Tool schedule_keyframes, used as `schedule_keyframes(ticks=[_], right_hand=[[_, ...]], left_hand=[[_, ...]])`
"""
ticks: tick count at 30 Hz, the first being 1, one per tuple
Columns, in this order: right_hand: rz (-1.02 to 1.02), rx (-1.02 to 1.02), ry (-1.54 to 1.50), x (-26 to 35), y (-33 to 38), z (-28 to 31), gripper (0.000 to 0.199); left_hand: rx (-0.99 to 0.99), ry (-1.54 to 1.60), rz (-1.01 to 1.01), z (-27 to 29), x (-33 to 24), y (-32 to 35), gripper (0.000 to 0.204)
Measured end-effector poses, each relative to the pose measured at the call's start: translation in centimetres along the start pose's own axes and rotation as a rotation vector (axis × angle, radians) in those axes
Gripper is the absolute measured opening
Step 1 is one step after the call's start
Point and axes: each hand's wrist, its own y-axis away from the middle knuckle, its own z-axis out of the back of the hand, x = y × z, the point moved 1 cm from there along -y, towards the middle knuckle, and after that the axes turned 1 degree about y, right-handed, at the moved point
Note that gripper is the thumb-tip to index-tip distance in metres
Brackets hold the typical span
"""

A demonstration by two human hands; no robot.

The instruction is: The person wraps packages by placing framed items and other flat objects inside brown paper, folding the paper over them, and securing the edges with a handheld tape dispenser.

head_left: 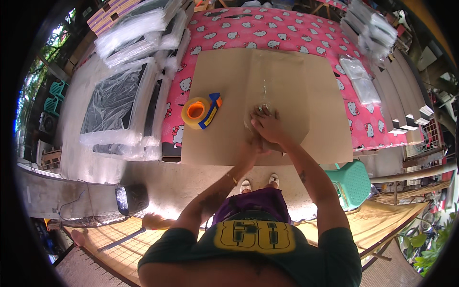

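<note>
A large sheet of brown cardboard (215, 67) lies on the table before me, with flaps or folds meeting near its middle. Down that middle runs a shiny strip of clear tape (265, 88). My right hand (268, 126) presses on the lower part of the strip, fingers stretched forward on the cardboard. Just below and left of it, my left hand (256, 144) rests at the sheet's near part; its fingers are partly hidden. On the cardboard's left side lies a tape dispenser (209, 115), blue and orange, with a roll of tape (187, 114) on it.
A pink patterned cloth (229, 31) covers the table. Stacks of plastic-wrapped dark panels (114, 100) stand at the left. Folded clear plastic (359, 79) lies at the right, beside stacked boards (397, 93). A green stool (351, 184) stands below the table's right end.
</note>
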Motion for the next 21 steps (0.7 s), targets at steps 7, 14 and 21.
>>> schedule_keyframes(ticks=[7,14,21], right_hand=[[0.044,-0.105,-0.25,-6.6,-3.3,5.4,0.052],[0.162,-0.191,0.278,-11.8,-4.5,4.2,0.06],[0.251,-0.214,0.439,-9.4,7.0,2.5,0.071]], left_hand=[[0.492,-0.814,-0.133,-8.0,-15.5,1.8,0.026],[0.409,-1.898,-1.142,-6.5,-14.5,-12.3,0.048],[0.897,-2.08,-1.229,-3.5,-14.5,-7.2,0.057]])
